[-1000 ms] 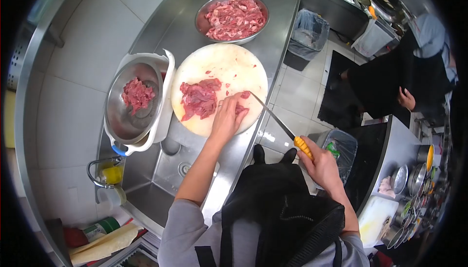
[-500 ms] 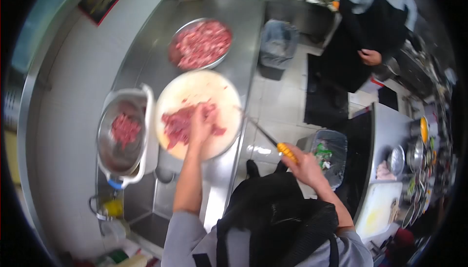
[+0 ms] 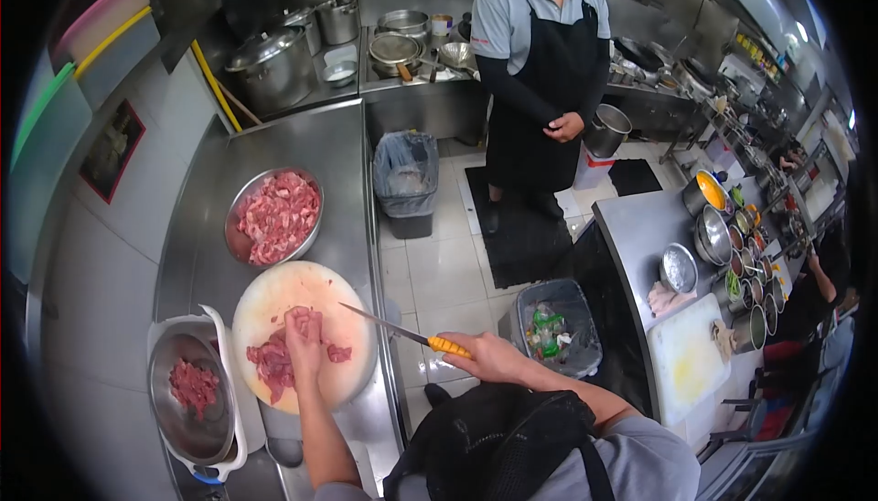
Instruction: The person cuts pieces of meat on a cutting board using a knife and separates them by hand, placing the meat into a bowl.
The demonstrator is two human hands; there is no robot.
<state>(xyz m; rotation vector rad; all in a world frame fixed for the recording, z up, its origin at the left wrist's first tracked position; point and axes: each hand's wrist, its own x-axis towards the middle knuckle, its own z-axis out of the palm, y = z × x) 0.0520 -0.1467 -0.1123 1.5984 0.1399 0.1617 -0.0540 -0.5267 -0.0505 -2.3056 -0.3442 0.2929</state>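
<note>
My left hand point(image 3: 305, 334) presses down, fingers curled, on raw red meat point(image 3: 272, 361) that lies on a round white cutting board point(image 3: 274, 290). The palm side and some of the meat beneath it are hidden. My right hand point(image 3: 494, 356) is wrapped round the orange handle of a knife point(image 3: 389, 324). Its blade points left, with the tip just over the board's right edge, apart from the meat. Small meat scraps are scattered over the board.
Beyond the board stands a metal bowl of cut meat point(image 3: 274, 217). A steel basin point(image 3: 169, 400) holding some meat rests in a white tub at left. Bins point(image 3: 558, 327) stand on the floor. A co-worker point(image 3: 549, 71) in a black apron stands ahead, hands together.
My view has tilted up and turned, so the counter sits lower and further left. My left hand remains on the meat; the knife remains in my right hand.
</note>
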